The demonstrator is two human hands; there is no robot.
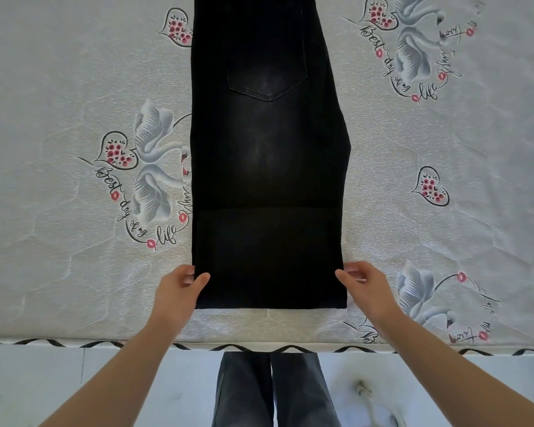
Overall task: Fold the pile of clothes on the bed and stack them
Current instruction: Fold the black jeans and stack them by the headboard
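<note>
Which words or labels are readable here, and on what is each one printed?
"Best day of my life": on the bed sheet, beside the left swan print.
The same phrase, top right print: only partly legible.
Lower right print: cut off, unreadable.
Black jeans: no label visible.

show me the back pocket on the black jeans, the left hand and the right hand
back pocket (267, 72): head view, middle of the pocket patch on the black jeans (269, 167).
left hand (179, 288): head view, back of the hand, gripping the left edge.
right hand (363, 283): head view, back of the hand, at the right edge.
</note>
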